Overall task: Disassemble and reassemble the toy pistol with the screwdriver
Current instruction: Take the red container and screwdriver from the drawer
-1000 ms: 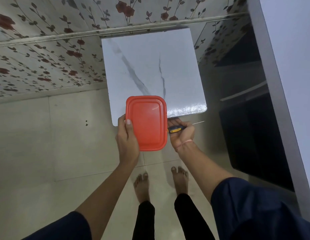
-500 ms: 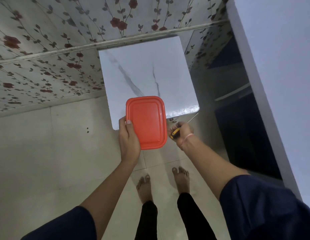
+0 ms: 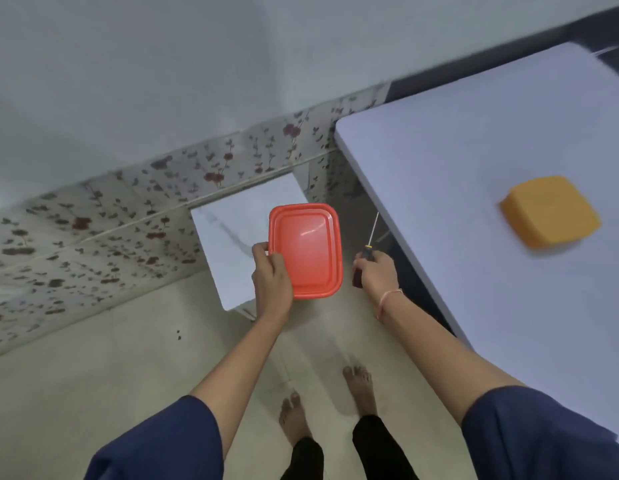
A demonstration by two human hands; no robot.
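At the far left runs a band of flower-printed wall tiles, and below it lies the pale floor. Near the middle stands a small marbled surface against the tiles.

The left hand grips a red container by its near left corner. The thumb lies on the top face along the left rim, and the fingers curl under it out of sight. The container is held roughly level in the air, in front of the small marbled surface, with its long axis pointing away from the person. What it holds cannot be seen.

Just beside it, and apart from it, the right hand is closed in a fist round the dark handle of the screwdriver. The thin metal shaft sticks out past the knuckles and points away from the person, leaning slightly to the right, its tip near the edge of the large surface. A pink thread band circles that wrist.

On the large pale surface, well to the right, sits an orange container, blurred. Two bare feet stand on the floor below the hands.
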